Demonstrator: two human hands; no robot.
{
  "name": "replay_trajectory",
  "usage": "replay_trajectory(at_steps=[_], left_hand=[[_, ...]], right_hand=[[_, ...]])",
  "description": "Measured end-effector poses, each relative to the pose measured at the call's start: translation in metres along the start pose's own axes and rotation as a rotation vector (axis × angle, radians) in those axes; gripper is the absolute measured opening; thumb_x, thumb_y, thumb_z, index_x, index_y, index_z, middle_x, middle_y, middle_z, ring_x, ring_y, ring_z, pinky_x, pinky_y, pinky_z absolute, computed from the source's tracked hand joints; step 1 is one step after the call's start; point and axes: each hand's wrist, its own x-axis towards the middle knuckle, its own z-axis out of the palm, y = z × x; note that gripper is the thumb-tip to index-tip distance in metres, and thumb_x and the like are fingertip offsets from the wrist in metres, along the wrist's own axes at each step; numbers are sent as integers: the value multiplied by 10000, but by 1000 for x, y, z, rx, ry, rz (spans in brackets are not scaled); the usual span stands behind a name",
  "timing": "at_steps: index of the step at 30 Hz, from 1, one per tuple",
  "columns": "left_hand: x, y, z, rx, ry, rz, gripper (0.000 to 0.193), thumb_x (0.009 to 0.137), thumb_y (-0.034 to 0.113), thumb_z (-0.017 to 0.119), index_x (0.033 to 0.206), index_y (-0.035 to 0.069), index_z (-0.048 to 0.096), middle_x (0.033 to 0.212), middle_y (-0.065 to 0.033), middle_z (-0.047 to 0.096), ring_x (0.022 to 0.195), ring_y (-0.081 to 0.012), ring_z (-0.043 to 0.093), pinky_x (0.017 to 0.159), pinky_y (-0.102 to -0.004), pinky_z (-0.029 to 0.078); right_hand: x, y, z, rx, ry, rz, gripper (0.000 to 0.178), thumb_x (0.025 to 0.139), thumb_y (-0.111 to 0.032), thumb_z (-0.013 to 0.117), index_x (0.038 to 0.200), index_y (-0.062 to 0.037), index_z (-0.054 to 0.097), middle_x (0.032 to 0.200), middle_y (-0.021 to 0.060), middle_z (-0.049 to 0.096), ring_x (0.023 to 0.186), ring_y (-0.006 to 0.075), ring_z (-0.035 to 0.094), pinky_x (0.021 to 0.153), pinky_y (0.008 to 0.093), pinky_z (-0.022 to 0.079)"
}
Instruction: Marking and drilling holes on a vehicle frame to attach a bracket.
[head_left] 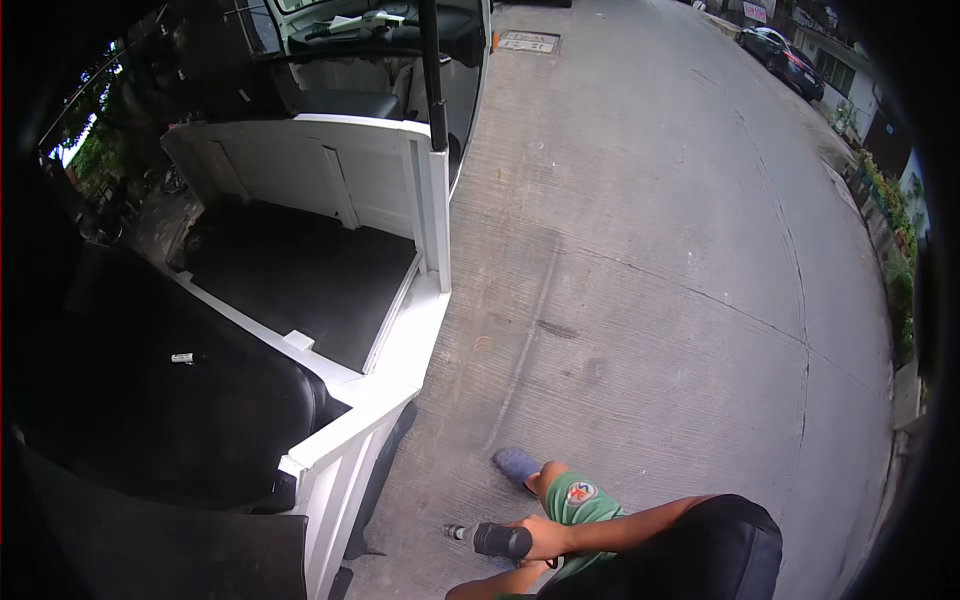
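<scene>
Near the bottom middle, my right hand (543, 537) is closed around a cordless power driver (498, 540). The driver has a rounded black body and a grey nose with a short socket-like tip that points left, toward the side of a white three-wheeled vehicle (345, 440). Its tip is apart from the white frame, over the pavement. A strip of bare skin, apparently my left forearm (497, 582), shows at the lower edge under the driver. The left hand's fingers are hidden. On the vehicle's black seat (130, 410) lies a small silvery cylinder (182, 358).
A black floor mat (300, 270) lies between the seat and the white front panel (300, 170). My blue clog (515, 465) stands on the grey concrete road (640, 330). Farther off are a drain cover (528, 42), a parked dark car (782, 62) and roadside plants (895, 225).
</scene>
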Motion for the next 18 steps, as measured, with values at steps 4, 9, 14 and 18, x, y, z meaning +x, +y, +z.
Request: replay_trajectory(at_steps=[4, 9, 14, 18], left_hand=[[79, -85, -86, 60, 430, -217, 154, 945, 151, 744, 941, 36, 640, 1175, -186, 622, 1250, -468, 579, 1019, -585, 481], [122, -143, -109, 705, 1036, -274, 365, 967, 250, 762, 1225, 22, 643, 1296, -182, 628, 1205, -348, 611, 1042, -458, 486], [149, -168, -81, 847, 1279, -231, 467, 881, 326, 844, 1217, 55, 664, 1260, -125, 649, 1220, -318, 595, 1048, -450, 462], [129, -166, -67, 815, 1206, -257, 510, 854, 437, 847, 1196, 100, 673, 1249, -68, 654, 1194, -275, 600, 1054, -425, 419]], right_hand=[[55, 72, -6, -55, -63, -109, 380, 777, -195, 761, 1084, 7, 664, 957, 245, 736, 856, 453, 719, 754, 497, 590], [115, 122, -8, -143, 103, -261, 761, 759, -138, 783, 1447, 41, 511, 1076, 264, 745, 970, 403, 757, 848, 416, 604], [123, 171, 23, -132, 234, -177, 766, 794, -125, 792, 1483, 2, 483, 1131, 202, 764, 1006, 314, 776, 897, 382, 589], [98, 146, 40, 72, 306, -161, 598, 772, -90, 847, 1322, -5, 628, 1229, 141, 712, 1082, 266, 725, 988, 381, 556]])
